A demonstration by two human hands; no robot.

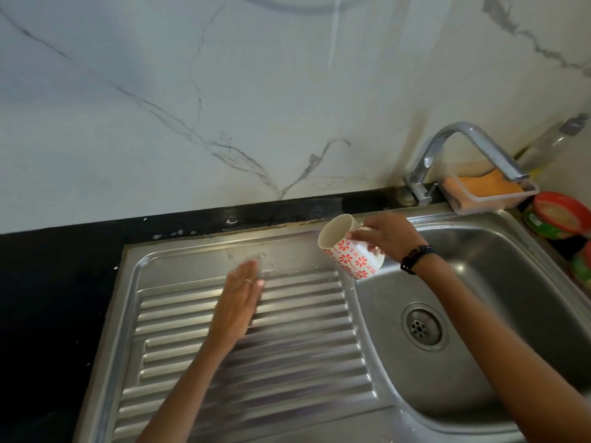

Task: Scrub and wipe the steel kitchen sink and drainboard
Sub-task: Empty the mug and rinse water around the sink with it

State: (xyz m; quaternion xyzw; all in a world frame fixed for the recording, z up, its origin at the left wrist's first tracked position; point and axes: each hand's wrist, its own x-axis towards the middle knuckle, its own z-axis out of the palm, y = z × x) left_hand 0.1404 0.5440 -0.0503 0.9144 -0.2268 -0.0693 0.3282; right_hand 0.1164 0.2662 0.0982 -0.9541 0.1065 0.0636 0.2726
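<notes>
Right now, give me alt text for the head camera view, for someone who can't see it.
A person's right hand tips a flowered mug over a steel drainboard while the flat left hand sweeps across its ridges. The sink basin, tap and orange sponge are to the right.

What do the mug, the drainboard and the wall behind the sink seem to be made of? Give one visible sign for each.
Mug: probably glazed ceramic; smooth cream inside, printed red flowers.
Drainboard: stainless steel, brushed; grey sheen, pressed ridges catching light.
Wall: marble or marble-look tile; white with grey veins, which one is unclear.
</notes>
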